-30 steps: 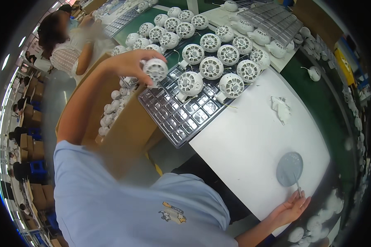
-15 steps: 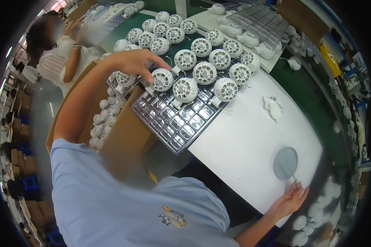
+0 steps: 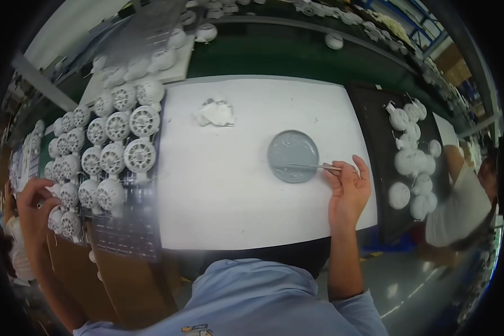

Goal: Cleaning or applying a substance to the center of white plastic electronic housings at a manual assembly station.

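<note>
Right hand (image 3: 348,193) on white bench (image 3: 235,185), fingers pinching thin metal rod (image 3: 313,166) over flat grey round disc (image 3: 293,156), left hand (image 3: 35,207) fingers curled at ribbed white round housings (image 3: 112,159), grasp blurred, unclear.

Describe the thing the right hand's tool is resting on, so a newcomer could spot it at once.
Start from the big white sheet covering the middle of the workbench. Toward its right side, just left of the right hand, lies a flat round grey dish with the thin tool laid across it. It is the only grey, flat disc; the parts around it are white and domed.
</note>
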Demonstrator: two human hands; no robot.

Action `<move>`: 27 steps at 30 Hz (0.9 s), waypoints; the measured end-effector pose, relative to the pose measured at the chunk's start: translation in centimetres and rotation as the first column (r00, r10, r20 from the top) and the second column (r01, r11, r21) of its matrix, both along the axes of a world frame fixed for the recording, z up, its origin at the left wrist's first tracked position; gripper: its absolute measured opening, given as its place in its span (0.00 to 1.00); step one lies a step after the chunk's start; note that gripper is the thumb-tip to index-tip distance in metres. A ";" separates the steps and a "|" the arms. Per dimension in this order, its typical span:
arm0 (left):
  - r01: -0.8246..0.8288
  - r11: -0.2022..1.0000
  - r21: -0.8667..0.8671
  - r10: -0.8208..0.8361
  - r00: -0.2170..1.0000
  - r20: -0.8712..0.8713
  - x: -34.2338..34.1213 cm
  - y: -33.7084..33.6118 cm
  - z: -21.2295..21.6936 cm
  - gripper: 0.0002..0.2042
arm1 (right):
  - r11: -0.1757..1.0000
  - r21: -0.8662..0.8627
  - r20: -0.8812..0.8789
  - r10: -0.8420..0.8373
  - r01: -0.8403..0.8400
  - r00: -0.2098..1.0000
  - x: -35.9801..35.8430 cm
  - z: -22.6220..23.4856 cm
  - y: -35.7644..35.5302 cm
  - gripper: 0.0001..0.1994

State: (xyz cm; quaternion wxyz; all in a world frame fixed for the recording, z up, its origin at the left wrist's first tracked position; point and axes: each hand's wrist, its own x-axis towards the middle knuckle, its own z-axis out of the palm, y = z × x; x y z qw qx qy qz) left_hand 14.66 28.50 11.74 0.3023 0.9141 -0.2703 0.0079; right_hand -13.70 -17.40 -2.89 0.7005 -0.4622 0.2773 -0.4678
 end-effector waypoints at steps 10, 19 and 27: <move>0.549 0.785 0.288 -0.620 0.702 0.351 5.0 -32.6 0.7 0.07 | 0.999 0.024 0.026 -0.044 0.044 0.999 -0.9 -0.3 -0.7 0.10; 0.403 0.711 0.576 -0.668 0.643 0.375 39.1 -42.8 -15.8 0.29 | 0.986 0.083 0.249 0.123 -0.148 0.961 -0.4 -1.5 -1.8 0.09; 0.319 0.754 0.574 -0.525 0.818 0.236 32.0 -51.3 -15.2 0.27 | 0.987 0.101 0.247 0.095 -0.124 0.964 -2.6 -0.2 -1.1 0.09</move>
